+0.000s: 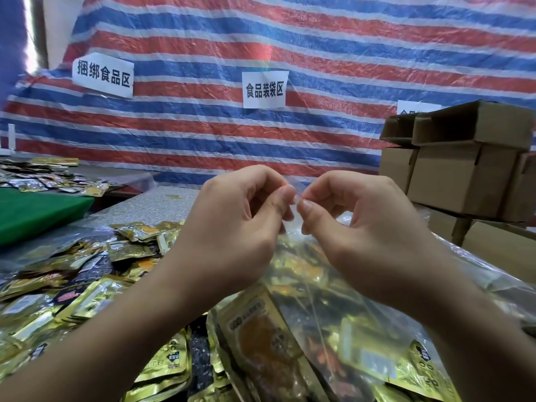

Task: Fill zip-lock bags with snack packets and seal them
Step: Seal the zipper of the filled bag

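- Head view takes in a red, white and blue striped woven tarpaulin [319,53] hung as a backdrop, with white paper signs taped to it.
- Brown corrugated cardboard boxes [461,169] stand stacked at the right, well apart from the hands.
- Speckled grey worktop [150,204] carries a loose heap of gold and black foil snack packets [72,280] on the left side.
- Clear plastic zip-lock bag [304,300], already holding many packets, stands between the forearms, its mouth raised toward the hands.
- Left hand [232,224] and right hand [374,224] meet at the bag's top edge, each grip clamped on the zip strip between thumb and curled fingers, thumbs nearly touching.
- Judging by this, sealing is under way at mid-strip. To do it well, line up both tracks, press firmly until they lock, then slide the pinches outward to each corner, letting trapped air out first.
- A packet corner caught in the track would likely leave a gap, so keep the contents pushed down.
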